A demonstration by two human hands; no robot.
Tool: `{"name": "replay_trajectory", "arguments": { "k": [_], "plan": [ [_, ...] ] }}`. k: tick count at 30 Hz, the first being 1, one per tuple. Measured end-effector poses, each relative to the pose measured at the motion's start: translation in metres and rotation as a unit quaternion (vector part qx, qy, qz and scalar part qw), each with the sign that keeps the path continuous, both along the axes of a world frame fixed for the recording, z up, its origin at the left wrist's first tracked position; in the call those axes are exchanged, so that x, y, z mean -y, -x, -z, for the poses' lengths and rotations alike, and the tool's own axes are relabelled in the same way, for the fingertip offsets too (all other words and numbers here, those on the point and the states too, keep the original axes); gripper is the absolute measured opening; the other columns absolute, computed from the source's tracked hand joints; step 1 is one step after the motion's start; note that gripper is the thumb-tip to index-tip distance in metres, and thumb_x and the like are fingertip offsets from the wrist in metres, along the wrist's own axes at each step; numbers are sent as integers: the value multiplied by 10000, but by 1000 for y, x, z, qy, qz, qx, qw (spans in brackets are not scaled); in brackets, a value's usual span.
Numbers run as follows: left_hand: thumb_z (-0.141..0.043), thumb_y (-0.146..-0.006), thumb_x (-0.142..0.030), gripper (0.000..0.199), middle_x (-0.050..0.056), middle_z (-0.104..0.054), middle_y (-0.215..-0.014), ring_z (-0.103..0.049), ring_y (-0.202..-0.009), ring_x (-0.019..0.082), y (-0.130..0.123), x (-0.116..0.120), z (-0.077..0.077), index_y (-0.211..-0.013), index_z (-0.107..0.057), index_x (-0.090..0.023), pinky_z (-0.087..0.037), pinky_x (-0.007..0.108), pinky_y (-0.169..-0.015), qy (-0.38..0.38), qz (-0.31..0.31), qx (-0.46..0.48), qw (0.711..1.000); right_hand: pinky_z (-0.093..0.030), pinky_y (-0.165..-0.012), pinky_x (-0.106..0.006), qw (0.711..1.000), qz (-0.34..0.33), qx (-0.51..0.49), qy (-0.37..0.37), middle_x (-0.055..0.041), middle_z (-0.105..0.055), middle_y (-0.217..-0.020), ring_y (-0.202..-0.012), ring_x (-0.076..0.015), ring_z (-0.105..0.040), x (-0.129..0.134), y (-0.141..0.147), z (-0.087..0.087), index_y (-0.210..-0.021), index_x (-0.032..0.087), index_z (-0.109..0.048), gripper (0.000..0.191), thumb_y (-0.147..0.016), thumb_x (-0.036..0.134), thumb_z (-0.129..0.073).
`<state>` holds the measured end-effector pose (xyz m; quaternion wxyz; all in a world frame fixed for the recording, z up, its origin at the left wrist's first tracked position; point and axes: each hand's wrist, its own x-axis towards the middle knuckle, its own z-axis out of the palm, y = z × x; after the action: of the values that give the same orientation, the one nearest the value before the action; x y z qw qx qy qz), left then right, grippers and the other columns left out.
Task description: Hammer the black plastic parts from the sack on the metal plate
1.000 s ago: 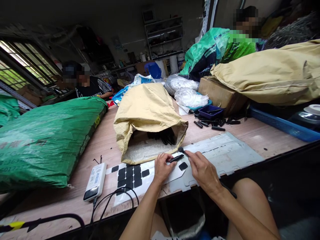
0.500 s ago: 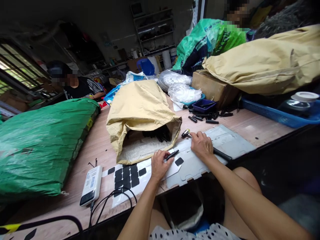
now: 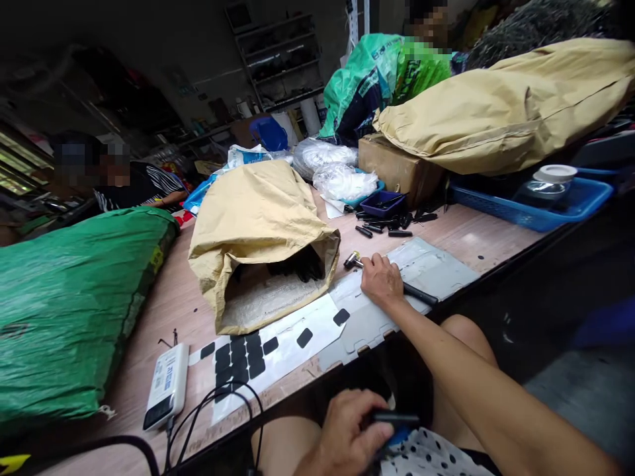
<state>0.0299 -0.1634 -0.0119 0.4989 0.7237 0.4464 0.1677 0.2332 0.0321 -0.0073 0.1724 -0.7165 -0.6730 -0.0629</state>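
Below the table edge, over my lap, my left hand is closed on a black cylindrical piece, somewhat blurred. My right hand rests on the grey board, wrapped round the shaft of a small hammer; the hammer's black handle sticks out to the right and its head to the left. White sheets with black rounded-square stickers lie left of the board. Dark pieces show inside the open mouth of a tan sack.
A green sack fills the left side, near a white power bank with black cables. Several black pieces lie by a purple tray. A blue basket is at the right. Two people sit across the table.
My left hand has moved from the white sheet down below the table edge with the black piece. My right hand stays on the hammer. The camera view has turned somewhat to the right.
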Motion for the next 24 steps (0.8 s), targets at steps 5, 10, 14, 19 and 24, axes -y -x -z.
{"name": "replay_trajectory", "arguments": {
  "k": [5, 10, 14, 19, 24],
  "plan": [
    [-599, -856, -256, 204, -7, -552, -556, -504, -539, 148, -19, 14, 88, -687, -666, -164, -388, 278, -594, 323, -249, -126, 904, -281, -770, -362, 1000, 0, 0, 1, -121, -584, -1079, -991, -255, -493, -1, -1, 0, -1163, 197, -633, 284, -993, 247, -411],
    [-573, -882, -358, 462, 13, -439, -447, -456, -508, 169, -17, -11, 110, -454, -581, -185, -363, 314, -594, 341, -315, -170, 869, -282, -768, -362, 1000, 0, -3, 2, -126, -588, -1081, -1003, -257, -494, 0, -1, 0, -1146, 189, -632, 277, -994, 257, -411],
    [-668, -806, -394, 220, -2, -563, -545, -458, -500, 141, -30, -15, 86, -725, -692, -191, -348, 281, -546, 332, -316, -58, 887, -285, -773, -362, 1000, -4, -8, 4, -135, -594, -1081, -1008, -256, -495, 1, 0, -2, -1152, 176, -633, 279, -986, 245, -420],
    [-783, -712, -465, 337, -9, -602, -615, -502, -530, 103, -36, -32, 14, -839, -706, -162, -356, 225, -519, 338, -98, 90, 932, -290, -764, -358, 1000, -4, -4, 1, -131, -594, -1063, -993, -255, -497, 1, 0, -1, -1143, 180, -645, 276, -979, 237, -431],
    [-643, -837, -450, 316, 31, -690, -731, -617, -650, 145, -3, -130, -56, -939, -728, -164, -465, 244, -612, 76, -254, 51, 963, -294, -768, -356, 1000, -9, 3, -5, -128, -587, -1054, -983, -258, -497, 0, -1, 0, -1153, 180, -643, 275, -978, 248, -442]
  ]
}}
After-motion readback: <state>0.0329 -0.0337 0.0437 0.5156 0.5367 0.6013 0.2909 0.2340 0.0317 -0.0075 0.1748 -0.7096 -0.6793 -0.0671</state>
